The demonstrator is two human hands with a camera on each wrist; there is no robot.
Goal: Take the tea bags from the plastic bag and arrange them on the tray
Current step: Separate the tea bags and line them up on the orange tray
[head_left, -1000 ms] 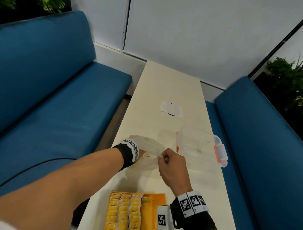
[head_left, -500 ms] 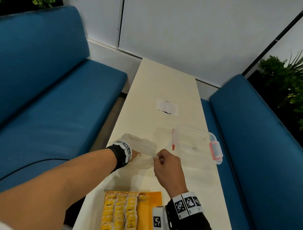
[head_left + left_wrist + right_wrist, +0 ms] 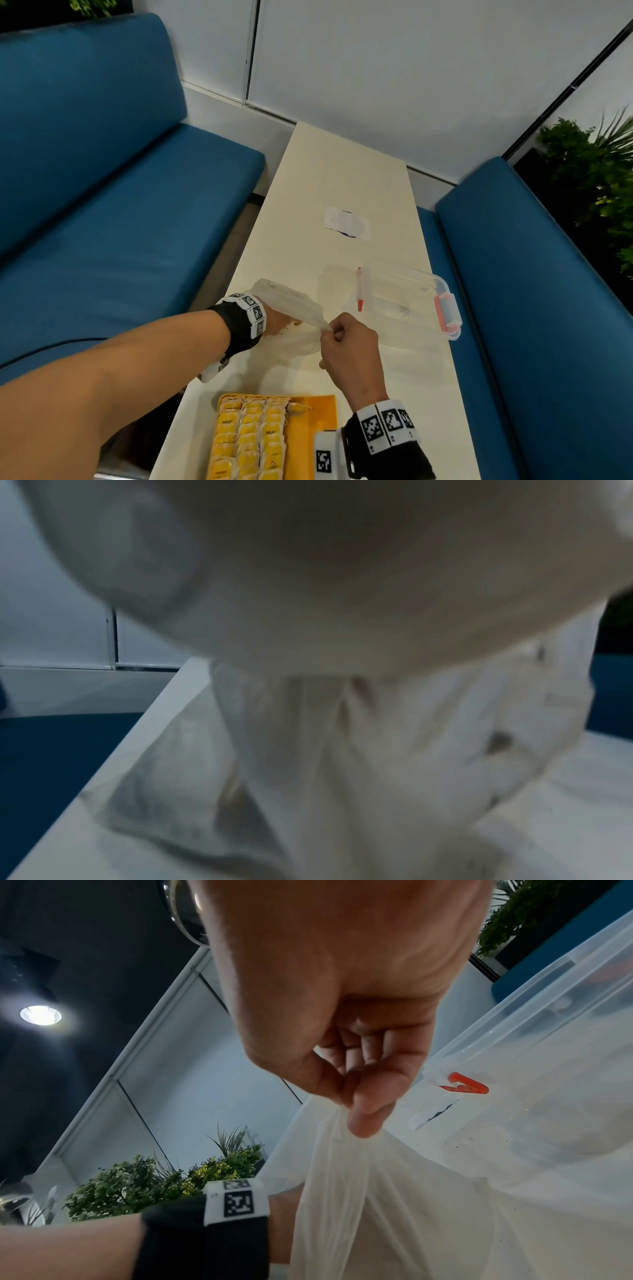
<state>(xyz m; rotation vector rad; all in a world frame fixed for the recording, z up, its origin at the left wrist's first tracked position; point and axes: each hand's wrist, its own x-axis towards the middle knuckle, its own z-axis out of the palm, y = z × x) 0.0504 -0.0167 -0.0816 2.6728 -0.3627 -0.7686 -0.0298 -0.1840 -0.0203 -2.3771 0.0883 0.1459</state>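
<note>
The plastic bag (image 3: pixel 298 318) is pinched at its gathered edge by the right hand (image 3: pixel 349 353); the left hand (image 3: pixel 274 320) is buried inside it, its grip hidden. Tea bags (image 3: pixel 250 442) are lined on the tray (image 3: pixel 317 421) on the table (image 3: pixel 349 178).

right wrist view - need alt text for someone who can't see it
Seen from below the wrist, the right hand pinches a gathered edge of a thin white plastic bag between thumb and fingers. A clear plastic box with a red clip lies behind it, and the other arm's black wristband is at lower left.
</note>
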